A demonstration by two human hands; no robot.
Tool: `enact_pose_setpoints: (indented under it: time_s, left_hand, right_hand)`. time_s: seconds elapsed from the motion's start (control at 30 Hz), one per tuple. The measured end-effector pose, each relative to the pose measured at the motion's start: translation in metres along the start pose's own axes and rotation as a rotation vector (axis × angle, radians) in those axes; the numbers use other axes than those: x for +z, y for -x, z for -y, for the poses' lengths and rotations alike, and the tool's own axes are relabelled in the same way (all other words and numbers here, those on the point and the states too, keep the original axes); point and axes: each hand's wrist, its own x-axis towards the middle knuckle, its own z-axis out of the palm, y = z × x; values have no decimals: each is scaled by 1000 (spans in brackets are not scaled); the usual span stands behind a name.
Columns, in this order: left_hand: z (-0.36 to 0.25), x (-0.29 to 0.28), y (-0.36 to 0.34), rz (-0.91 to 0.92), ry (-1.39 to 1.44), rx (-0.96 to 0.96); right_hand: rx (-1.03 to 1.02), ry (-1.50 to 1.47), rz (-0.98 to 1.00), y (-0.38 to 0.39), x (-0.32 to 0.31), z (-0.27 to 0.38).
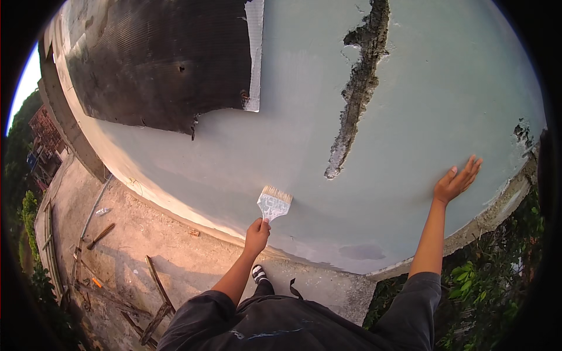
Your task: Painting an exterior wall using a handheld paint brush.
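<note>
Brush [274, 205] (pale-bristled) gripped by left hand [256, 237] near six o'clock, right hand [458, 182] held open at wall [445, 99], three o'clock.

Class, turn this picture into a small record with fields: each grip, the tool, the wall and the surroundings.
Left grip: closed around the brush handle
Right grip: open, fingers extended, apparently resting on the wall
Tool: wide paintbrush, pale bristles upward; bristle contact unclear
Wall: pale blue-grey, with a rough gouge
Upper left: dark ribbed sheet
Lower left: wooden sticks on the ground
Lower right: green plants
</note>
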Motion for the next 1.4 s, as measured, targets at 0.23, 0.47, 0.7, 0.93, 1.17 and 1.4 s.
enact_pose_setpoints:
  time_s: [0.23,0.47,0.7,0.93,1.17,1.4]
  left_hand:
    - [-20,-8,6,-21,304,-97]
    - [-85,10,-9,36,321,25]
    - [4,11,-11,37,180,-14]
    - [36,-6,24,13,243,-306]
    - [-53,0,-7,44,364,-54]
    - [8,5,-21,69,277,-55]
  right_hand:
    - [-8,-8,-2,0,3,1]
    - [-20,-5,-5,1,3,0]
    - [2,4,5,0,1,3]
    - [-13,-5,6,0,5,2]
    - [-14,-3,1,0,4,1]
    - [-31,-22,-8,0,4,3]
